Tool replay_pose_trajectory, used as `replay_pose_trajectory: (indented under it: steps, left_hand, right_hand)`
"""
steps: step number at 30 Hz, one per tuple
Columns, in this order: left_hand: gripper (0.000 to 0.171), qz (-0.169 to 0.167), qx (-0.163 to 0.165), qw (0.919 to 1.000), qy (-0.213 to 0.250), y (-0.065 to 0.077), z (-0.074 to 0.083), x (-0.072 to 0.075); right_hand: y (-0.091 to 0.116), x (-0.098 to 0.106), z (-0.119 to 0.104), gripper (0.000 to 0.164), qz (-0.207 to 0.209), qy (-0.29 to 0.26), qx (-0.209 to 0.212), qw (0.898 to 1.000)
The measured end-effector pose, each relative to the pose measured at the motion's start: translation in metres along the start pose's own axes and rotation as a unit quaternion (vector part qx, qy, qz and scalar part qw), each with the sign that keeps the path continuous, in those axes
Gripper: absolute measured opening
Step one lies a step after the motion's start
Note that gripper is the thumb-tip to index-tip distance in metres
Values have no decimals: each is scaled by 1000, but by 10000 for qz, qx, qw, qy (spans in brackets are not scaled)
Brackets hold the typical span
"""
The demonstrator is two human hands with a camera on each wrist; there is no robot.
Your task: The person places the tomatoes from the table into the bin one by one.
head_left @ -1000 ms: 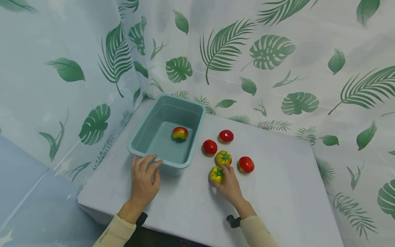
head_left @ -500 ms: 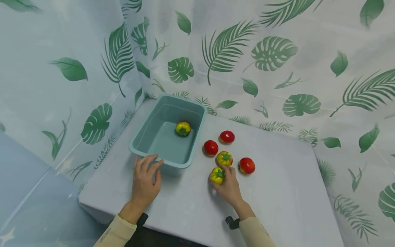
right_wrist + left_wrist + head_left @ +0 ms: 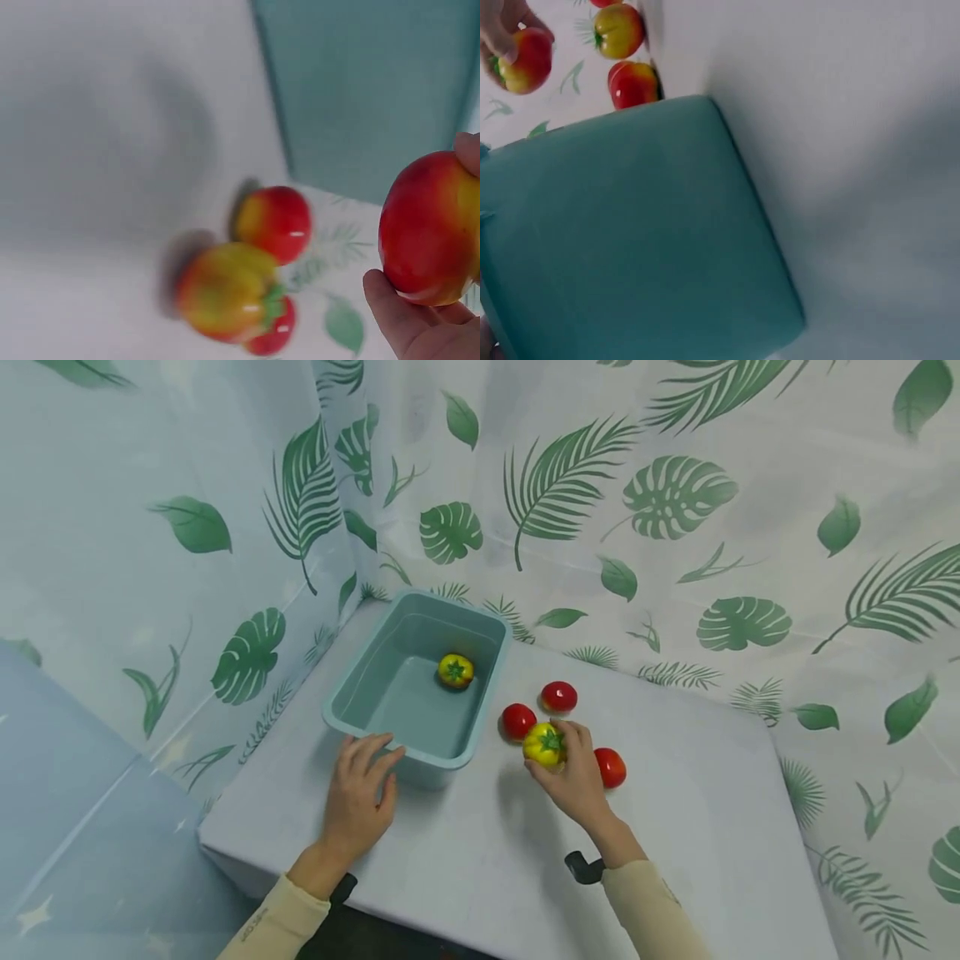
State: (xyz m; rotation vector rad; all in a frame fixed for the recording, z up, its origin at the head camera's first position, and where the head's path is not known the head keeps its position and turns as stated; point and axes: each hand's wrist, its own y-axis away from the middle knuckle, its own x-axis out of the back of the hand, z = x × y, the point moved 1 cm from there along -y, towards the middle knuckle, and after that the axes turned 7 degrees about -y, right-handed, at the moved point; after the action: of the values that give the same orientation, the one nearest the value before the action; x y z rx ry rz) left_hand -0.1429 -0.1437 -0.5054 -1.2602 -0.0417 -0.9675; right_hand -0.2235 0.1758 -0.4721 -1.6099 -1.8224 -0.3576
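My right hand (image 3: pixel 581 785) holds a yellow-and-red bell pepper (image 3: pixel 542 745) between thumb and fingers, raised over the table with its green stem end toward the head camera. In the right wrist view the pepper's red side (image 3: pixel 424 232) faces the camera. My left hand (image 3: pixel 358 797) has loosely bent fingers at the near rim of a blue-green plastic basin (image 3: pixel 450 763). Inside the basin lies another bell pepper (image 3: pixel 456 671), yellow side up. Red-sided peppers (image 3: pixel 518 722) lie close to the right hand; the held pepper and hand hide another one in the head view.
One red pepper (image 3: pixel 558 697) lies toward the back, and another (image 3: pixel 611 767) sits just right of the right hand. The white-covered table (image 3: pixel 697 827) meets a leaf-printed curtain (image 3: pixel 555 568) at the back and left.
My right hand has lifted the yellow-and-red bell pepper off the table, up and slightly away. The pepper in the basin rolled over from its red side to yellow. My left hand stayed at the rim.
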Motion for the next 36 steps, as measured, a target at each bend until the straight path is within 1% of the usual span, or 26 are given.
replay_pose_trajectory:
  steps: [5, 10, 14, 17, 19, 21, 25, 28, 31, 36]
  left_hand:
    - [34, -373, -182, 9989, -200, -4, -2, 9]
    - [38, -771, -227, 9965, -248, -7, 1, 15]
    - [40, -854, -196, 9958, -260, -7, 3, 16]
    - [38, -879, -156, 9956, -274, -7, 2, 16]
    - [38, -901, -117, 9954, -291, -7, 3, 17]
    - [39, -902, -43, 9955, -286, -6, 4, 17]
    - [39, -887, 122, 9957, -224, -3, 6, 18]
    - [38, -886, 193, 9957, -186, -1, 7, 18]
    - [38, -912, 208, 9954, -187, -1, 8, 18]
    - [38, -961, 176, 9950, -202, -3, 7, 17]
  right_hand:
    - [-16, 9, -24, 76, 29, -303, 263, 9992]
    - [-24, 10, -53, 76, 85, -525, 476, 9974]
    - [-29, 6, -78, 76, 41, -584, 804, 9950]
    - [-35, 1, -91, 76, -50, -587, 1031, 9929]
    - [-39, -3, -96, 75, -187, -653, 1086, 9918]
    - [-46, -8, -99, 73, -375, -830, 1055, 9902]
    - [-59, -21, -103, 69, -704, -1533, 780, 9826]
    - [-64, -30, -106, 68, -838, -1863, 588, 9771]
    - [-64, -38, -108, 68, -876, -1847, 560, 9773]
    - [-59, -52, -110, 68, -943, -1660, 713, 9790]
